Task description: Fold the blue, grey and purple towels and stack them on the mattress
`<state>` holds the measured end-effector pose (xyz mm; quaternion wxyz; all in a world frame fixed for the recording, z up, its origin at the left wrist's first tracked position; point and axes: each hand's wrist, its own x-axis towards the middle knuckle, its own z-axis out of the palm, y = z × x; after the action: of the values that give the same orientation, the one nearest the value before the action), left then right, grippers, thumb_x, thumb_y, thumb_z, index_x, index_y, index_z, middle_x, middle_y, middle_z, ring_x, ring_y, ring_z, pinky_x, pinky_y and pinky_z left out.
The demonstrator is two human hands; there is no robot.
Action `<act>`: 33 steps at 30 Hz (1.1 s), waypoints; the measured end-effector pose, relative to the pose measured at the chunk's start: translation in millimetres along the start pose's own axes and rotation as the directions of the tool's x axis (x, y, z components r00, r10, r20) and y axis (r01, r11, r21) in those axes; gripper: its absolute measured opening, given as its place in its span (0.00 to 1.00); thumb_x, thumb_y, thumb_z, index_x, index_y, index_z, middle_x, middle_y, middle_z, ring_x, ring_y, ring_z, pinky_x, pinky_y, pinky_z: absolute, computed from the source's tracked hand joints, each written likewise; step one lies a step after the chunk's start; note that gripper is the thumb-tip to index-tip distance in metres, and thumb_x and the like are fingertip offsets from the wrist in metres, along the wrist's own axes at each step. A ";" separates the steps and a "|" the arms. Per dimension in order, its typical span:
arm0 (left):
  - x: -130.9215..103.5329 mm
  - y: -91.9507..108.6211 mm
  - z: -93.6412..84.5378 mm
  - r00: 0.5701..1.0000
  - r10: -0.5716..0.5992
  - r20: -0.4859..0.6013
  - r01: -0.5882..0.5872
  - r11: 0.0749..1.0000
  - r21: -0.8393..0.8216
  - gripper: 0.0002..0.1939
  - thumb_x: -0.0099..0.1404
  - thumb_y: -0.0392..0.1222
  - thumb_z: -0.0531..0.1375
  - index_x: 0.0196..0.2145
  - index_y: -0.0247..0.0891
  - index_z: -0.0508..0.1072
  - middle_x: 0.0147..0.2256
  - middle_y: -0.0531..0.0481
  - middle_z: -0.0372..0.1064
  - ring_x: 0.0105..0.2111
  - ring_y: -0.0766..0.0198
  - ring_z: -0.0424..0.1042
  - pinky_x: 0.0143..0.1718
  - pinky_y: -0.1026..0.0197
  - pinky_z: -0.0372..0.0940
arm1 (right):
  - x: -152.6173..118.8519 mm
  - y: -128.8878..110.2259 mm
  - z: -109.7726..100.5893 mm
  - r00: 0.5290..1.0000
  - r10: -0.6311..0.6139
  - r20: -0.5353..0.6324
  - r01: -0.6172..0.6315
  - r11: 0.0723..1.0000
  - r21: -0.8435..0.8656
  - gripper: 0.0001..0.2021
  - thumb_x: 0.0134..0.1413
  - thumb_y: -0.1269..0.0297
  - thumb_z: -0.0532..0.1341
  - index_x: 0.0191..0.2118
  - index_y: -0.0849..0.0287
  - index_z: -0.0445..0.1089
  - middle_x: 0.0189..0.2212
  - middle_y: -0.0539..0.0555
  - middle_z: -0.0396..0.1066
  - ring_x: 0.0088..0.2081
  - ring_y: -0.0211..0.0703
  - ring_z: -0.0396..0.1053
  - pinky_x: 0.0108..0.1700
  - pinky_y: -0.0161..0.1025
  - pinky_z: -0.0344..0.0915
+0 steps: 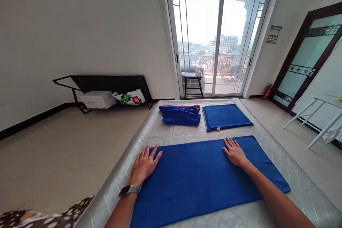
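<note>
A blue towel (195,174) lies spread out flat across the mattress in front of me. My left hand (145,163) rests palm down at its far left corner, fingers spread, with a watch on the wrist. On the towel's far edge, right of the middle, my right hand (235,152) lies flat with its fingers stretched out. Neither hand grips anything. Beyond the spread towel, a flat stack of folded blue towels (226,115) shows a small white tag. To its left sits a bunched pile of blue cloths (181,115), with a purple cloth (196,107) behind.
The quilted mattress (149,133) carries all the cloths. A black rack (107,83) with white boxes (96,99) stands along the left wall. A stool (191,75) is by the sliding glass door (220,42). A white table (326,99) stands right; a brown spotted cloth (72,212) lies lower left.
</note>
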<state>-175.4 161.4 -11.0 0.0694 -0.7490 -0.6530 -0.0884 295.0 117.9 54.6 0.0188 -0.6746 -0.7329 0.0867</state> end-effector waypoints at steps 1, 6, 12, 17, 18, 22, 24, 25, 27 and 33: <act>0.1 0.2 -0.2 1.000 -0.003 0.010 0.003 1.000 0.008 0.30 0.71 0.52 0.44 0.65 0.41 0.62 0.67 0.39 0.55 0.67 0.44 0.51 0.62 0.40 0.54 | -1.3 21.2 -5.3 0.998 0.056 -0.007 -0.056 0.998 -0.016 0.33 0.68 0.48 0.38 0.72 0.60 0.45 0.71 0.57 0.45 0.72 0.44 0.39 0.70 0.47 0.38; 1.6 3.6 -4.1 0.999 -0.044 0.028 0.044 0.999 0.030 0.31 0.71 0.54 0.45 0.67 0.39 0.59 0.67 0.37 0.54 0.66 0.44 0.53 0.63 0.42 0.53 | -1.8 102.3 -14.6 0.968 0.243 -0.065 -0.247 0.967 -0.061 0.33 0.68 0.55 0.38 0.71 0.69 0.46 0.71 0.62 0.45 0.71 0.46 0.41 0.70 0.49 0.41; 1.7 8.4 -6.2 0.996 -0.081 0.024 0.080 0.996 0.031 0.31 0.72 0.54 0.46 0.68 0.40 0.57 0.67 0.38 0.53 0.67 0.46 0.51 0.64 0.44 0.52 | -1.4 109.7 -11.3 0.957 0.280 -0.084 -0.285 0.957 -0.055 0.33 0.66 0.54 0.39 0.71 0.70 0.47 0.71 0.60 0.44 0.71 0.46 0.41 0.71 0.47 0.40; 2.1 11.8 -7.0 0.996 -0.084 0.003 0.084 0.996 0.003 0.30 0.73 0.54 0.45 0.67 0.40 0.58 0.68 0.37 0.53 0.67 0.44 0.51 0.64 0.43 0.53 | -1.4 101.4 -24.3 0.945 0.324 -0.050 -0.327 0.943 -0.062 0.32 0.66 0.58 0.39 0.70 0.70 0.48 0.71 0.61 0.45 0.71 0.46 0.42 0.70 0.49 0.42; 2.5 12.3 -7.4 0.997 -0.076 0.001 0.076 0.997 0.000 0.30 0.73 0.55 0.45 0.67 0.40 0.59 0.67 0.37 0.53 0.67 0.44 0.51 0.63 0.43 0.53 | -0.1 96.9 -26.3 0.938 0.342 -0.055 -0.345 0.936 -0.064 0.32 0.66 0.60 0.39 0.70 0.71 0.49 0.71 0.62 0.45 0.71 0.47 0.42 0.70 0.50 0.42; 4.2 14.8 -9.6 0.996 -0.085 -0.014 0.085 0.996 -0.015 0.32 0.72 0.57 0.46 0.67 0.39 0.58 0.67 0.35 0.54 0.67 0.43 0.53 0.63 0.42 0.54 | 8.3 46.0 -23.4 0.934 0.340 -0.111 -0.348 0.935 -0.069 0.31 0.65 0.64 0.39 0.69 0.75 0.49 0.71 0.66 0.44 0.72 0.50 0.40 0.70 0.51 0.38; 4.9 16.5 -11.3 0.996 -0.089 -0.010 0.088 0.996 -0.020 0.32 0.72 0.57 0.46 0.67 0.39 0.59 0.66 0.34 0.55 0.66 0.43 0.53 0.63 0.42 0.54 | 12.1 -0.6 -15.4 0.968 0.219 -0.126 -0.228 0.972 -0.059 0.31 0.66 0.62 0.41 0.70 0.70 0.48 0.71 0.62 0.44 0.72 0.48 0.39 0.71 0.49 0.36; 5.0 17.3 -12.4 0.996 -0.092 -0.004 0.092 0.996 -0.022 0.32 0.72 0.56 0.47 0.67 0.38 0.59 0.66 0.34 0.54 0.66 0.43 0.53 0.63 0.42 0.53 | 13.6 -26.9 -10.2 0.986 0.117 -0.118 -0.122 0.992 -0.038 0.30 0.67 0.60 0.41 0.70 0.67 0.48 0.71 0.60 0.44 0.72 0.47 0.39 0.70 0.48 0.37; 4.9 18.6 -14.3 0.994 -0.104 0.009 0.105 0.994 -0.026 0.32 0.72 0.56 0.47 0.67 0.38 0.58 0.67 0.34 0.54 0.67 0.43 0.53 0.64 0.43 0.52 | 15.4 -78.3 1.3 0.994 -0.076 -0.083 0.078 0.997 0.022 0.31 0.68 0.56 0.40 0.71 0.64 0.48 0.71 0.57 0.44 0.72 0.46 0.39 0.70 0.47 0.39; 3.7 17.1 -13.4 0.995 -0.099 0.010 0.099 0.995 -0.002 0.31 0.72 0.54 0.45 0.67 0.39 0.59 0.67 0.36 0.53 0.67 0.44 0.53 0.63 0.42 0.53 | 18.9 -141.9 22.1 0.954 -0.297 -0.037 0.300 0.947 0.114 0.33 0.68 0.49 0.38 0.71 0.63 0.45 0.71 0.58 0.44 0.72 0.46 0.40 0.70 0.48 0.39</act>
<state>-158.5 159.6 3.1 0.0610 -0.7163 -0.6894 -0.0887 150.2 123.8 52.8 0.0788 -0.5545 -0.8198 0.1194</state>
